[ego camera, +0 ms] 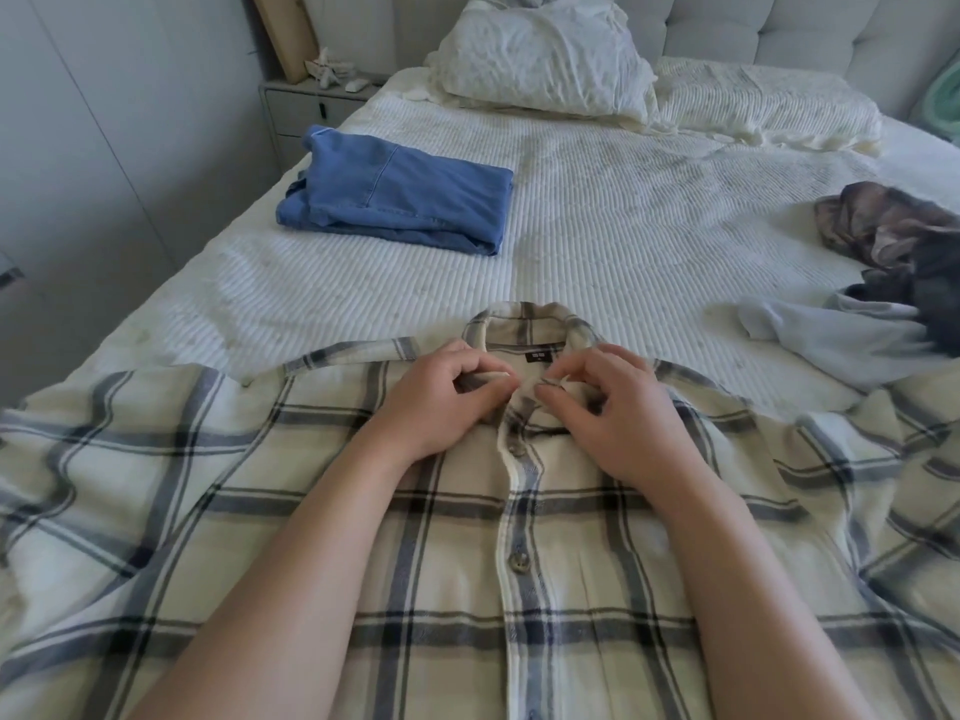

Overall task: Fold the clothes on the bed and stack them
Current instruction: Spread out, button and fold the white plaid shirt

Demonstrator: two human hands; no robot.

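Head view: plaid shirt lies flat at the bed's near edge, left hand and right hand pinching its collar plackets. Better align both edges squarely, fastening the top button, before folding.

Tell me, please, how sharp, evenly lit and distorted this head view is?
Head view: soft daylight, no glare; both hands, left hand and right hand, and the plaid shirt collar are sharp; shirt edges and the crumpled clothes at right smear; wide-angle lens bows the bed.
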